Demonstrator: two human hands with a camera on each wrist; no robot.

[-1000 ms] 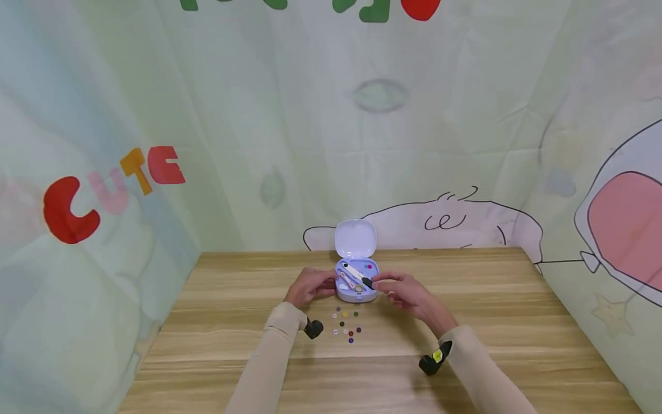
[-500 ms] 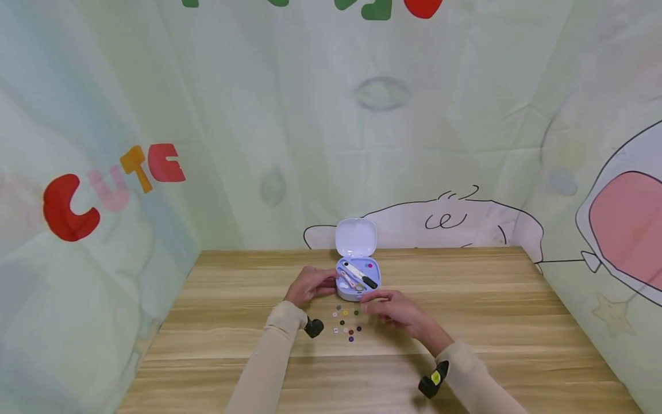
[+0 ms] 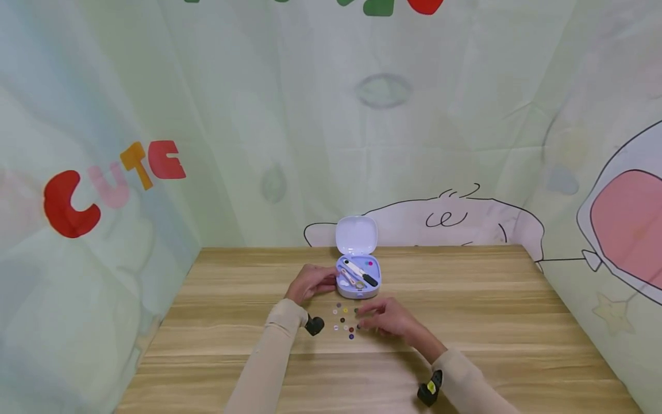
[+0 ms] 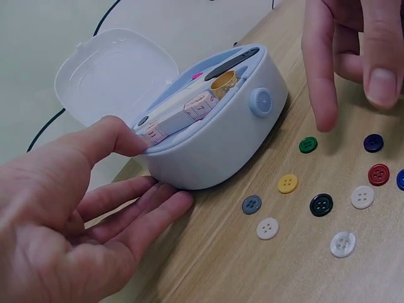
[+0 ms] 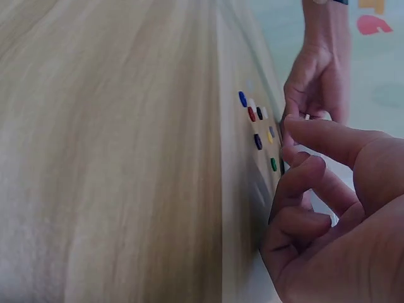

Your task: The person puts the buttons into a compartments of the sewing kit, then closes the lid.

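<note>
A pale blue sewing kit box point(image 3: 358, 293) stands on the table with its white lid point(image 3: 357, 234) raised. My left hand point(image 3: 309, 283) grips its left side, thumb over the rim and fingers against the lower wall. Inside lie a tape measure point(image 4: 201, 106), a gold thimble point(image 4: 224, 83) and a white tool with a black end point(image 3: 360, 272). My right hand point(image 3: 390, 317) hovers beside the loose buttons, thumb and forefinger apart, holding nothing visible. Its fingertips are near the green button point(image 4: 308, 145) and the dark blue button point(image 4: 373, 142).
Several more buttons lie in front of the box, among them a yellow button point(image 4: 288, 184), a black button point(image 4: 321, 204) and a red button point(image 4: 379, 174). A printed cloth point(image 3: 320, 138) hangs behind the wooden table point(image 3: 233, 333).
My right hand has moved from the box's right side toward me and slightly left, to the buttons. The left hand keeps its grip on the box.
</note>
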